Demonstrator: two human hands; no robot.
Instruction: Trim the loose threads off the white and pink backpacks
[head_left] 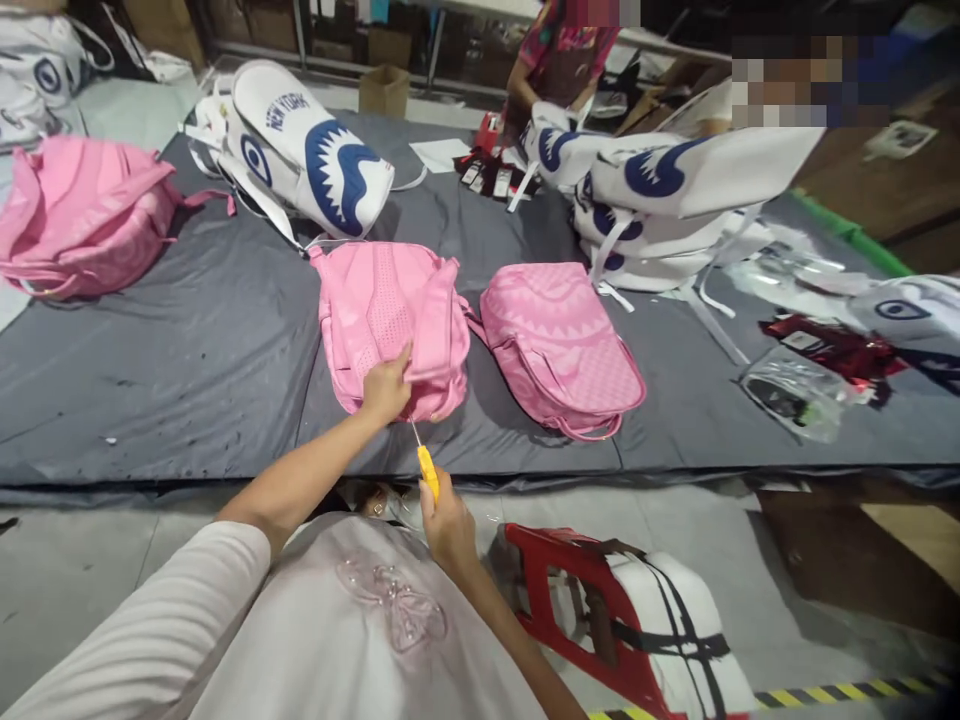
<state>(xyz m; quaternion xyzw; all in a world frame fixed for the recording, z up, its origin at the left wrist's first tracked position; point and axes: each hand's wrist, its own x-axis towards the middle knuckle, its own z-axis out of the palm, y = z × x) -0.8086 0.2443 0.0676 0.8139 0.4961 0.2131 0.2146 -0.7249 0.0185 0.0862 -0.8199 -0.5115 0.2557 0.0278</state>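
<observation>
A pink backpack (386, 290) lies back panel up in front of me, its straps and mesh padding showing. My left hand (386, 390) is at its near edge, index finger stretched over the strap and the other fingers curled against the bag, partly hidden. My right hand (448, 520) is closed around the yellow handle of a thin-shafted tool (427, 468). The metal shaft points up at the backpack's near edge; whether the tip touches it I cannot tell. Just to the right, a second pink backpack (562, 345) rests with its front upward.
The table has a dark grey cover (225, 380). Another pink backpack (90, 220) sits left, a white one (315, 150) behind. Stacked white backpacks (645, 220) and red packets (832, 345) are on the right. A red-framed stool (600, 610) stands below. A co-worker (562, 60) is across the table.
</observation>
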